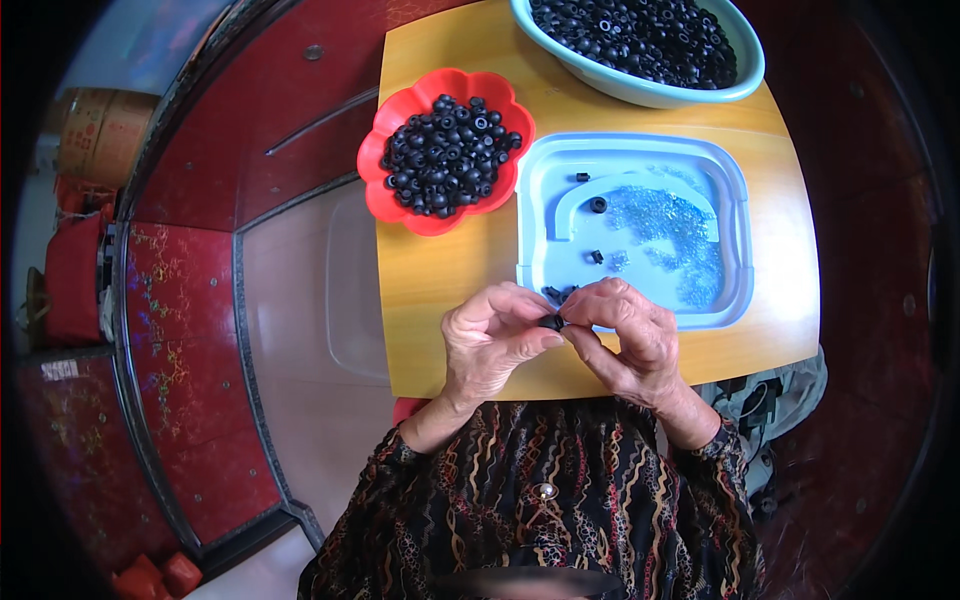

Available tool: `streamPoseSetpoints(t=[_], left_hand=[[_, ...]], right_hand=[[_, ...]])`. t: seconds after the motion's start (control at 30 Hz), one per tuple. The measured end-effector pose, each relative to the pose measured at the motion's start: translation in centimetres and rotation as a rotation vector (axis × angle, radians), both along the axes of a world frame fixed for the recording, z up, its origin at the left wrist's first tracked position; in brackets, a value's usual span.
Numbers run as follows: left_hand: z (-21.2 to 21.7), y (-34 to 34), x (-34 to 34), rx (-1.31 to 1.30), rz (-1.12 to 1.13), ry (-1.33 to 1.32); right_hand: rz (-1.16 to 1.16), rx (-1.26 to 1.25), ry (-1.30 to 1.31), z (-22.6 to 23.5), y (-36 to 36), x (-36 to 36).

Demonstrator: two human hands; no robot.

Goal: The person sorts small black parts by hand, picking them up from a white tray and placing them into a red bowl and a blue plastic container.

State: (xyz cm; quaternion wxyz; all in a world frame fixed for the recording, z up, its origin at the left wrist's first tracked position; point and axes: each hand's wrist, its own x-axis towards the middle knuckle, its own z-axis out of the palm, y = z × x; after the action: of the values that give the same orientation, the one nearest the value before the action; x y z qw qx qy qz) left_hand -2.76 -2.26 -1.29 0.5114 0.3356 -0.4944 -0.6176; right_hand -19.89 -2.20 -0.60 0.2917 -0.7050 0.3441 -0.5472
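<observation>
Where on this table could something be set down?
The yellow table is bare below the red scalloped bowl, left of the light-blue tray; along the tray's right side; and above the bowl, left of the basin. The tray's near edge is crowded: the left hand and right hand meet there around a black part.

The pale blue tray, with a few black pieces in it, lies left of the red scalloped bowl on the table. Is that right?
No: in the head view, the pale blue tray lies right of the red scalloped bowl, not left. The black pieces in it and the table are correct.
</observation>
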Motion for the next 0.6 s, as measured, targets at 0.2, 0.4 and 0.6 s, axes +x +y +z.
streamPoseSetpoints(t=[0.2,0.4,0.6], left_hand=[[-0.9,0.5,-0.4,0.269,-0.037,0.28],[-0.6,1.5,0.3,0.411,-0.077,0.283],[-0.7,2.4,1.7,0.481,-0.26,0.162]], right_hand=[[-0.102,-0.043,0.03,0.0,0.9,1.2],[-0.262,-0.252,0.238,-1.3,1.9,1.5],[-0.136,-0.331,0.239,-1.1,2.7,0.9]])
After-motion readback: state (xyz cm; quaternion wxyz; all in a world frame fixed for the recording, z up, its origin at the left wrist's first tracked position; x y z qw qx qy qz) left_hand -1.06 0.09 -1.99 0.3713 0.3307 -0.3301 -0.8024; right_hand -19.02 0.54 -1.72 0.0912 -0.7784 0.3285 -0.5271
